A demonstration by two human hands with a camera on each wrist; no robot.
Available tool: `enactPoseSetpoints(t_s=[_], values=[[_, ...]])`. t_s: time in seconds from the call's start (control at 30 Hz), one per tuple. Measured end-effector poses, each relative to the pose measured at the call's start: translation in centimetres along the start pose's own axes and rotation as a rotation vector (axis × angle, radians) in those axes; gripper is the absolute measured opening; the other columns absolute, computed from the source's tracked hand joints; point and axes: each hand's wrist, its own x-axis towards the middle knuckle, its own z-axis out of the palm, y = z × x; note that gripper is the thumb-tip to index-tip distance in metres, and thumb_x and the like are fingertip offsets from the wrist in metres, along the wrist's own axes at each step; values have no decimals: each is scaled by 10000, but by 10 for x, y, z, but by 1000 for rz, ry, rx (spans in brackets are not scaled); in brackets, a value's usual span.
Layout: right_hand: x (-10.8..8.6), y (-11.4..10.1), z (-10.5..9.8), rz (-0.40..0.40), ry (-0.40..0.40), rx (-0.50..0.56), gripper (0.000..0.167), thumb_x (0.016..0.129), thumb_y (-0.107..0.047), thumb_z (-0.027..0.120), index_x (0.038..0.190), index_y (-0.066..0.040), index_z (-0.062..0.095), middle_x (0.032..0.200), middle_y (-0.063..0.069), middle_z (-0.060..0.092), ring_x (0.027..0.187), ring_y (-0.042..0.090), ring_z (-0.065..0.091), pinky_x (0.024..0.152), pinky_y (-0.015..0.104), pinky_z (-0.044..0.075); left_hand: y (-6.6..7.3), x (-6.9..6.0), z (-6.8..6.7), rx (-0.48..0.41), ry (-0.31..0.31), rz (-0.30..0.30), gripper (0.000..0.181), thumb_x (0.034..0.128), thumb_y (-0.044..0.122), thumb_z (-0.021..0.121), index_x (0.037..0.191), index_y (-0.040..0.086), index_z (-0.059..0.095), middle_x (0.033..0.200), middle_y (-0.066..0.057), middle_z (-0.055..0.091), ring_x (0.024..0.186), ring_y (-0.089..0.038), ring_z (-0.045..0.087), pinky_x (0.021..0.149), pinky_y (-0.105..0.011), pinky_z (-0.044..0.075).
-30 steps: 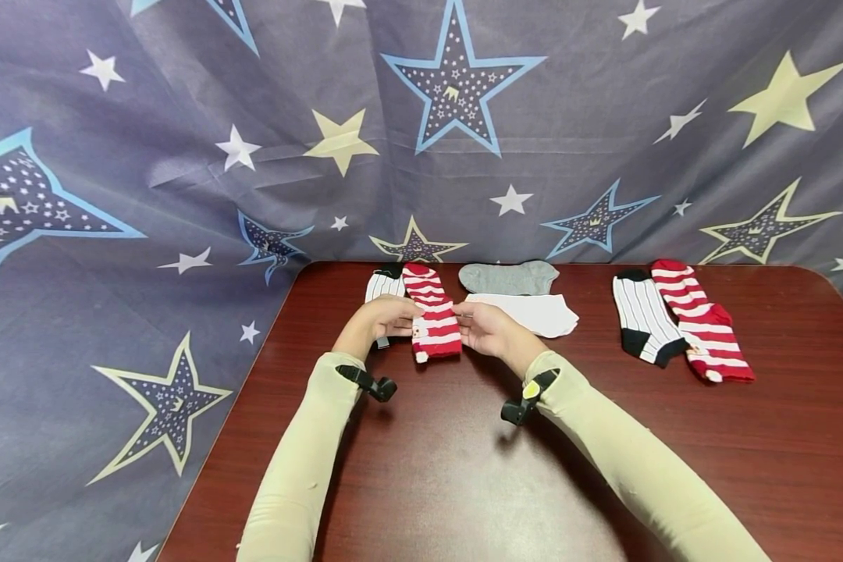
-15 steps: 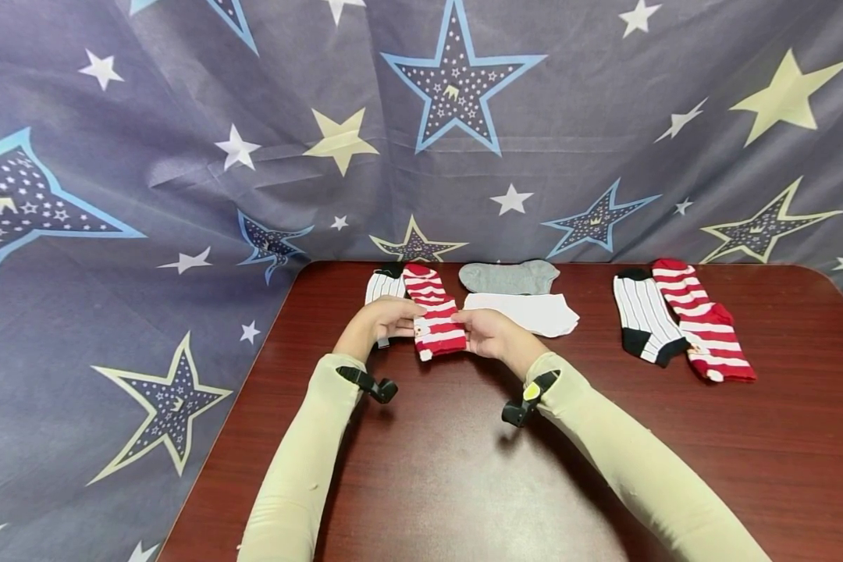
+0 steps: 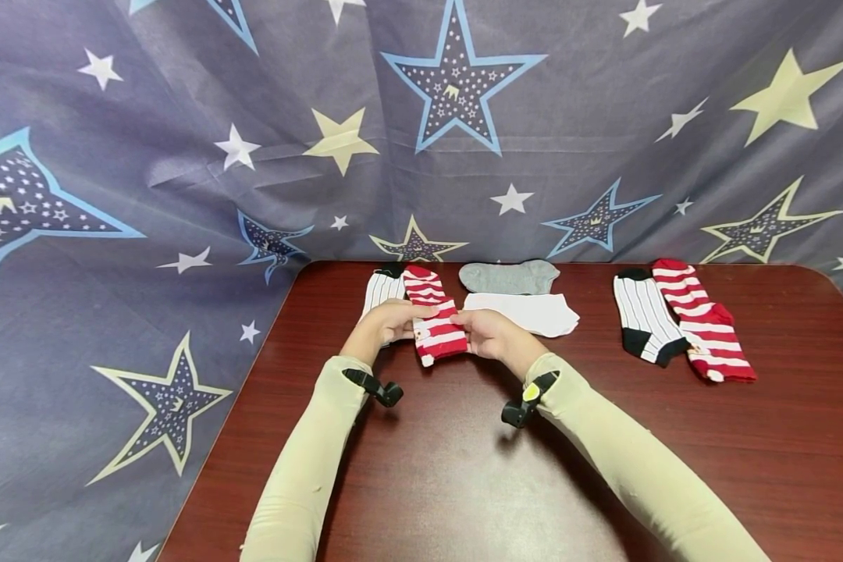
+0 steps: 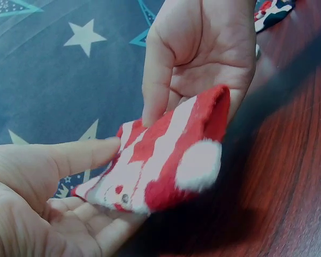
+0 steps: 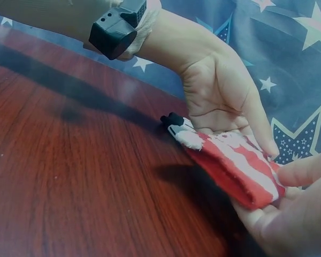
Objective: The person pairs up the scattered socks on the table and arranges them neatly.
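Observation:
Between both hands is a red-and-white striped sock with a white pompom near its cuff. My left hand grips its left edge, thumb above and fingers beneath. On the opposite edge my right hand pinches it the same way. In the left wrist view the sock's cuff end is raised off the table; in the right wrist view the striped sock bridges the two hands. A white sock with black stripes lies partly hidden behind my left hand.
A grey sock and a white sock lie beyond my right hand. Further right are another black-and-white sock and another red-and-white sock. A star-patterned cloth hangs behind the wooden table.
The held sock's cuff end has shifted slightly right. My left hand has moved a little right along with its thumb further over the sock; the other socks stay put.

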Motion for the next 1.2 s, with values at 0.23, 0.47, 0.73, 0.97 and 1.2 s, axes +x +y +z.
enactPoseSetpoints(t_s=[0.23,0.47,0.73,0.97,1.2], values=[[-2,1,-1,-37,-4,-47,121,1061,-102,509,1162,-71,568,1047,23,700,911,127,656,755,260,588,-1,2,3,-13,19,55,127,940,27,681,1060,58,654,751,50,730,709,-57,700,727,-227,584],[-4,0,-1,-35,-1,-36,98,1054,-56,507,1134,-70,563,903,-11,715,818,101,692,712,246,597,0,4,6,-52,60,49,265,939,77,707,1194,17,668,800,49,732,735,-64,700,734,-225,586],[-4,0,-1,-10,12,-46,54,1039,-87,559,1084,-81,587,952,15,703,832,110,687,717,251,598,-1,8,6,-77,92,45,351,925,70,721,1258,-15,649,802,42,737,721,-66,704,696,-212,588],[-3,2,-2,-10,7,-75,174,1026,-47,562,1201,-54,568,893,-12,716,828,112,689,722,255,592,2,7,9,-98,99,42,252,933,113,729,1163,24,678,779,62,720,763,-68,688,721,-207,572],[-3,3,-4,0,3,-100,128,1018,-42,546,1144,-57,558,882,-15,718,810,111,703,720,253,599,1,9,9,-138,98,77,68,933,26,692,906,88,694,710,77,701,703,-50,669,689,-186,560]])
